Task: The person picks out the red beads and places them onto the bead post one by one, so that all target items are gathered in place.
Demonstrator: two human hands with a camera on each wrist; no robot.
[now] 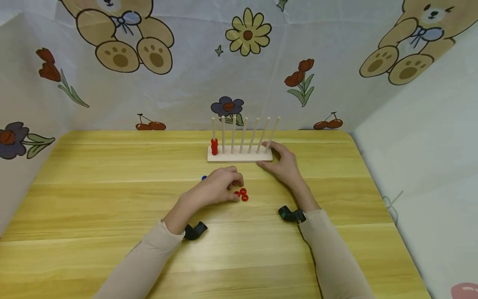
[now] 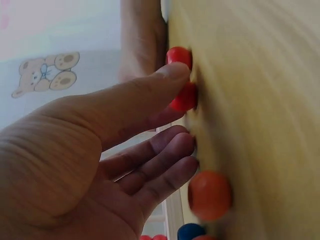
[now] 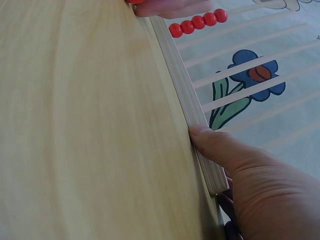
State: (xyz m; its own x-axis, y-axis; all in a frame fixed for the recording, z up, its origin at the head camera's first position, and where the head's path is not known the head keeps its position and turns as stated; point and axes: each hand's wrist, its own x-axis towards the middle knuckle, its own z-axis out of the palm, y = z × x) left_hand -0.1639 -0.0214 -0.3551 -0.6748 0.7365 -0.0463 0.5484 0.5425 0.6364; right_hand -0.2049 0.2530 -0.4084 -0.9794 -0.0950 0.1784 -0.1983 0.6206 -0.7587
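My left hand (image 1: 218, 187) is over the tabletop, thumb and forefinger spread around a small red bead (image 2: 185, 97). The thumb tip overlaps that bead in the left wrist view, and the other fingers are loosely bent. More red beads (image 1: 245, 197) lie right beside the fingertips. Behind them stands a pale wooden peg rack (image 1: 239, 158) with several upright rods; red beads (image 1: 214, 147) are stacked on its leftmost rod. My right hand (image 1: 285, 164) grips the rack's right end, thumb (image 3: 202, 131) against the front edge of the base and fingers behind it.
A blue bead (image 1: 204, 177) sits left of my left hand, partly hidden by it. An orange bead (image 2: 210, 195) shows near my left fingers in the left wrist view. A cloth (image 1: 194, 91) printed with bears and flowers hangs behind the wooden table (image 1: 112, 216).
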